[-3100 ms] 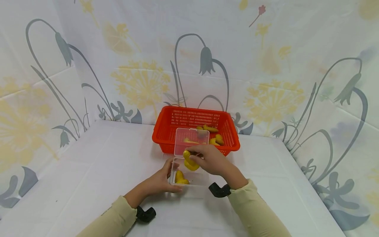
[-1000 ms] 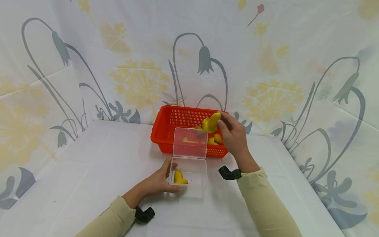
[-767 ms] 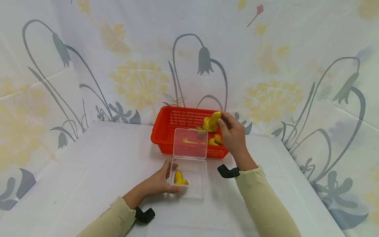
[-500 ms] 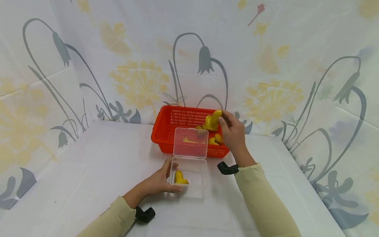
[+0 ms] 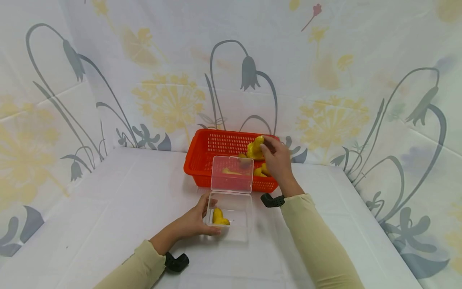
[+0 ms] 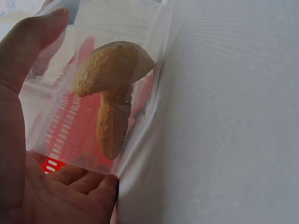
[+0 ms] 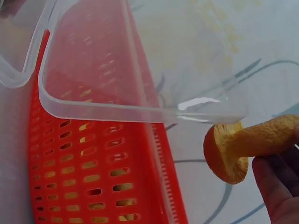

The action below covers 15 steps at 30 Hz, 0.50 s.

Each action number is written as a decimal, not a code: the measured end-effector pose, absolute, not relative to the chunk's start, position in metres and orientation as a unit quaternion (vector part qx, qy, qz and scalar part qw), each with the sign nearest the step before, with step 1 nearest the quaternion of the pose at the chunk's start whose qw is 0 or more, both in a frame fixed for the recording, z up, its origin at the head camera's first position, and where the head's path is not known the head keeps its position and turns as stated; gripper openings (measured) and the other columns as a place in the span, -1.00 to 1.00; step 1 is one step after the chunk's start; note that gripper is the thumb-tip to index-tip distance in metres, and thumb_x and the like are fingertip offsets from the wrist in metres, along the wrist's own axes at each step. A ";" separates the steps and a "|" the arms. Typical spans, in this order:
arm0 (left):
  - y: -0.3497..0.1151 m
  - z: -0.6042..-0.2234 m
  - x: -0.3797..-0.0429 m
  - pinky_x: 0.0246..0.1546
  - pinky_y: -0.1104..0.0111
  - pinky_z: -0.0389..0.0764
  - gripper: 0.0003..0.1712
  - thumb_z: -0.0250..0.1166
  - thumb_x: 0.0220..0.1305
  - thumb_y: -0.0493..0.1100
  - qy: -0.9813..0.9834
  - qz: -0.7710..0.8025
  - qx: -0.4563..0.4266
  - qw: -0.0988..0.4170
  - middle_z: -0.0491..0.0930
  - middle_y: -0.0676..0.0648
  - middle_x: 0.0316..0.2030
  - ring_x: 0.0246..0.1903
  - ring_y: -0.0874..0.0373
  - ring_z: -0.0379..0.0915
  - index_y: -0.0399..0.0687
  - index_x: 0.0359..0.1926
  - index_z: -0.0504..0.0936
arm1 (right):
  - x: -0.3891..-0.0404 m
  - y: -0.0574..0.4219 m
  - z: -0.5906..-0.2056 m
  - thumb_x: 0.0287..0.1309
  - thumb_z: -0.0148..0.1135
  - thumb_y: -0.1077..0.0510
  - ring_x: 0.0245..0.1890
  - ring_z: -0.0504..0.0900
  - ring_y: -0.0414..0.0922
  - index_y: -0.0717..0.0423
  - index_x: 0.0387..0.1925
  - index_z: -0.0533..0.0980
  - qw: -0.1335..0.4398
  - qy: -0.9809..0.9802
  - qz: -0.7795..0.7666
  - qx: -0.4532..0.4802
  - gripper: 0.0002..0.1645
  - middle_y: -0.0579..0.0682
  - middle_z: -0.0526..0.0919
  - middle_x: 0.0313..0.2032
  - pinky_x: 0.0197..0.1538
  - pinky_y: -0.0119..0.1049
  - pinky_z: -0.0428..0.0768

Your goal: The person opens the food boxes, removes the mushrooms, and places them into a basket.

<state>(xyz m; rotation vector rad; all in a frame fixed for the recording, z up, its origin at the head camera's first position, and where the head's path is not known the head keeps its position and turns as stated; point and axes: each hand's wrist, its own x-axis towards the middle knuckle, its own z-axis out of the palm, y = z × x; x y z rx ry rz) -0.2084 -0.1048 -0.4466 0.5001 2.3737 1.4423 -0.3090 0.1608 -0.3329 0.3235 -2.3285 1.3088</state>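
Note:
My left hand (image 5: 195, 220) grips the left side of a clear plastic box (image 5: 240, 208), thumb at the front and fingers behind. Inside the box lies one yellow mushroom (image 5: 219, 217); the left wrist view shows its cap and stem through the wall (image 6: 114, 70). The box's hinged lid (image 5: 232, 174) stands raised, leaning back before a red basket (image 5: 202, 170). Above the basket's right part, my right hand (image 5: 279, 158) pinches another yellow mushroom (image 5: 255, 149) by its stem, cap pointing left. In the right wrist view that mushroom (image 7: 229, 149) appears just beyond the lid's edge.
Several more yellow mushrooms (image 5: 259, 172) lie in the slotted basket, some seen through the lid. A white cloth (image 5: 137, 200) covers the table. Flower-printed curtains (image 5: 173, 60) rise behind it and at both sides.
From over the box, my right hand has carried its mushroom up and right to above the basket. In the last half second it shifted slightly left. My left hand and the box stay put.

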 end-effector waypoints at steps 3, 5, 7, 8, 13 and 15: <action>-0.105 -0.447 -0.207 0.39 -0.03 0.21 0.37 0.57 -0.14 0.10 0.830 0.505 0.173 0.160 0.17 -0.06 0.42 0.46 -0.14 0.03 0.22 0.49 -0.24 | -0.313 0.161 -0.336 0.35 0.13 0.00 0.10 0.57 0.01 0.06 0.20 0.47 0.184 -0.851 0.484 0.091 -0.54 0.07 0.59 0.12 0.20 -0.08 0.58; -0.106 -0.447 -0.206 0.39 -0.03 0.22 0.37 0.57 -0.14 0.10 0.831 0.504 0.170 0.162 0.17 -0.06 0.42 0.46 -0.14 0.03 0.23 0.49 -0.24 | -0.315 0.161 -0.338 0.34 0.14 -0.01 0.13 0.55 0.01 0.03 0.21 0.46 0.150 -0.857 0.489 0.070 -0.54 0.05 0.57 0.13 0.21 -0.08 0.57; -0.106 -0.447 -0.205 0.39 -0.03 0.23 0.38 0.57 -0.15 0.10 0.832 0.503 0.168 0.164 0.18 -0.06 0.42 0.46 -0.14 0.04 0.23 0.49 -0.24 | -0.318 0.162 -0.340 0.33 0.15 -0.03 0.16 0.53 0.00 0.00 0.22 0.45 0.119 -0.864 0.486 0.051 -0.53 0.03 0.56 0.15 0.23 -0.08 0.56; -0.106 -0.447 -0.204 0.38 -0.03 0.23 0.39 0.57 -0.15 0.10 0.833 0.502 0.166 0.164 0.18 -0.06 0.42 0.45 -0.14 0.04 0.23 0.49 -0.24 | -0.320 0.162 -0.341 0.33 0.15 -0.02 0.17 0.52 0.01 -0.01 0.22 0.45 0.107 -0.868 0.483 0.045 -0.53 0.03 0.55 0.15 0.23 -0.08 0.55; -0.105 -0.447 -0.206 0.39 -0.02 0.23 0.39 0.58 -0.16 0.10 0.834 0.502 0.165 0.161 0.18 -0.05 0.42 0.45 -0.13 0.05 0.23 0.49 -0.24 | -0.328 0.162 -0.343 0.33 0.16 -0.01 0.15 0.52 0.00 0.00 0.18 0.46 0.080 -0.880 0.466 0.042 -0.56 0.02 0.56 0.14 0.23 -0.07 0.55; -0.105 -0.447 -0.207 0.39 -0.02 0.24 0.38 0.57 -0.16 0.12 0.834 0.501 0.165 0.160 0.18 -0.04 0.42 0.45 -0.13 0.05 0.24 0.48 -0.23 | -0.331 0.162 -0.343 0.32 0.17 -0.01 0.14 0.53 0.00 0.00 0.17 0.46 0.070 -0.882 0.464 0.044 -0.57 0.02 0.56 0.14 0.21 -0.06 0.56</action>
